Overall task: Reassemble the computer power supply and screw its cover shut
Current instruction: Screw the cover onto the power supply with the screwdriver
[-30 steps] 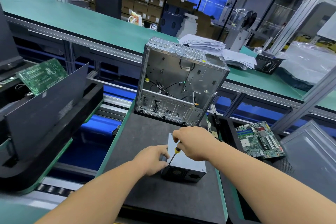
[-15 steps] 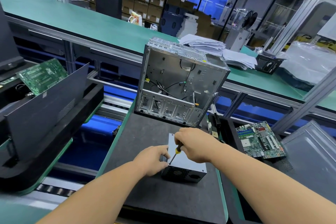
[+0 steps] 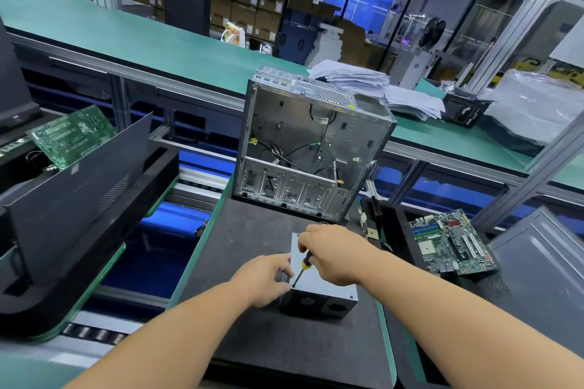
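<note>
The power supply (image 3: 319,286) sits on the dark mat (image 3: 252,341) near the front edge, cover (image 3: 328,278) on top, fan grille facing us. And this looks like the screwing step: the screwdriver (image 3: 300,271) leans in with its tip down at the near left corner of the cover. Whether a screw is seated under that tip, too small to tell.

The right hand (image 3: 335,251) is curled tight around the yellow-and-black handle, fingers wrapped over the top. The left hand (image 3: 264,279) is cupped against the unit's left side, fingers bent onto the top edge just beside the shaft, apparently bracing the box.

Next call, by my read: steady downward pressure, shaft kept in line with the hole, box held from sliding while the driver turns.

Just behind stands the open computer case (image 3: 309,148). A motherboard (image 3: 452,243) lies off to the right.
</note>
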